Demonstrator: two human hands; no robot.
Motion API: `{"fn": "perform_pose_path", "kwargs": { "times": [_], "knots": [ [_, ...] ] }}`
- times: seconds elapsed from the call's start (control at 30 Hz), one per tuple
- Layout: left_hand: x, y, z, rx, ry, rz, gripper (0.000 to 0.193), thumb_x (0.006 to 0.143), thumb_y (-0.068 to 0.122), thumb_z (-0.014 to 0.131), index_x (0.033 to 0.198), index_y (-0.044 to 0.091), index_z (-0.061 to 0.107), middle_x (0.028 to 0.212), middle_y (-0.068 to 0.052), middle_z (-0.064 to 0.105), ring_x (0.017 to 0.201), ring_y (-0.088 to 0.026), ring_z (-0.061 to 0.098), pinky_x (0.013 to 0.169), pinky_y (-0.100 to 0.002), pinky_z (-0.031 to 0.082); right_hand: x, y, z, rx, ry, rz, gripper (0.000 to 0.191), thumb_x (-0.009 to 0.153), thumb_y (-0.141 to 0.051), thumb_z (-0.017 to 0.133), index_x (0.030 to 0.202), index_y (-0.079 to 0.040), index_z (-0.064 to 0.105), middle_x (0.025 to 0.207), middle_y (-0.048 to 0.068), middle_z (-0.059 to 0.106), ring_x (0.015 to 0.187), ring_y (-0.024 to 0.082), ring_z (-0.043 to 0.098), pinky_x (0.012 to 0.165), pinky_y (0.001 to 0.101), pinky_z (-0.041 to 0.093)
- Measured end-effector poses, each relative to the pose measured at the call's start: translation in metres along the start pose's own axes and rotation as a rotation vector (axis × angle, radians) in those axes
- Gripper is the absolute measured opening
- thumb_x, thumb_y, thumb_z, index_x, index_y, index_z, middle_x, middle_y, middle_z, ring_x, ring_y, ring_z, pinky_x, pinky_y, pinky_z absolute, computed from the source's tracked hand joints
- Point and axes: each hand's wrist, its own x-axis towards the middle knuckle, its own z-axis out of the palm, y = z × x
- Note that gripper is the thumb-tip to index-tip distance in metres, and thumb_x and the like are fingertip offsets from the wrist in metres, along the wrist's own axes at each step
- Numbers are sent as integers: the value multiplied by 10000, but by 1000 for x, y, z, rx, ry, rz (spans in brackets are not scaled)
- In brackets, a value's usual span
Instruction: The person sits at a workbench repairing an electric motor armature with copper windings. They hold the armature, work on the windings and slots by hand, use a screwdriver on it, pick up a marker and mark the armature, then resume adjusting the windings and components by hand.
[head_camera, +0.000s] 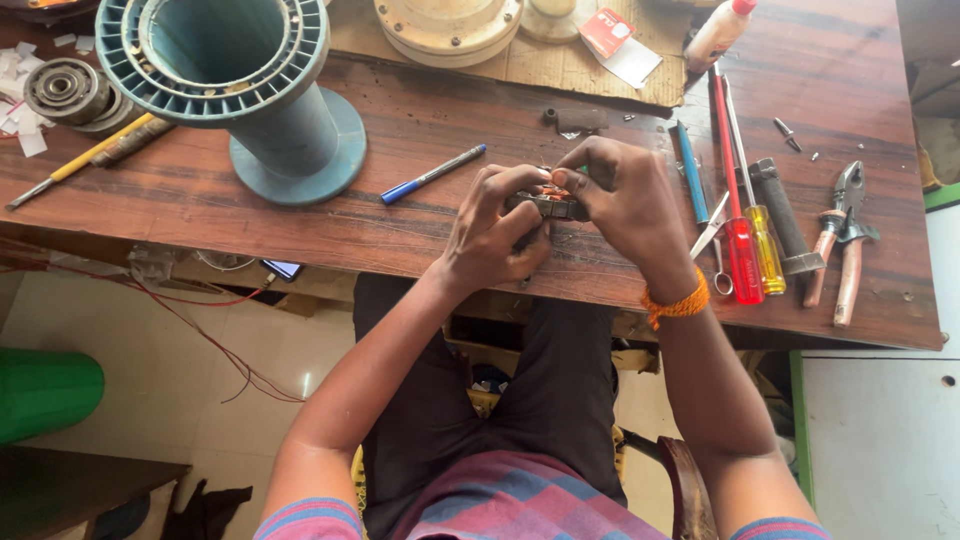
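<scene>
Two hands work a small metal part over a wooden workbench (420, 130).

The left hand (495, 235) and right hand (625, 200) jointly grip a dark component (553, 206), seemingly wound with copper wire, beside a blue pen (433, 174), screwdrivers (745, 225) and pliers (843, 240).

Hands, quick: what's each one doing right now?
Left hand: closed around the small dark metal part with copper windings, holding it over the wooden table.
Right hand: fingers pinched on the same part from above.

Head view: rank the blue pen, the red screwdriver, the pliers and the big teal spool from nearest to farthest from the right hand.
From the right hand:
1. Red screwdriver, just to its right.
2. Blue pen, to its left, past the left hand.
3. Pliers, far right.
4. Teal spool, far left at the table's back.
</scene>
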Motion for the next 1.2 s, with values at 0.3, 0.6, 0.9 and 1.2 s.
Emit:
{"fn": "perform_pose_path", "kwargs": {
  "times": [0.3,0.6,0.9,1.2],
  "knots": [
    [24,3,-16,-26,-242,-60,536,860,206,834,1315,126,561,1317,-33,612,1120,-317,558,989,-464,491,-10,16,-13,-26,36,96,98,954,-82,758,1030,-21,769,705,38,670,618,54,560,528,247,416],
    [51,-5,-28,-112,-473,-133,406,830,183,817,1192,184,632,1181,8,652,1067,-261,571,974,-419,503,-61,7,5,-85,228,-38,104,941,-39,784,992,-12,697,605,-10,451,564,51,365,516,270,299],
    [45,-12,-21,-56,-463,-28,453,831,174,801,1253,206,637,1221,10,606,1110,-275,542,1004,-416,492,-83,37,46,89,269,-90,69,953,13,728,962,-14,666,610,-34,411,553,31,346,506,247,293],
    [6,-5,-16,177,-158,267,262,838,170,824,1071,238,725,1338,36,526,1198,-242,551,997,-413,515,-95,49,64,286,251,-1,96,935,21,746,912,-15,660,624,-54,453,580,17,366,512,237,287]
  ]
}}
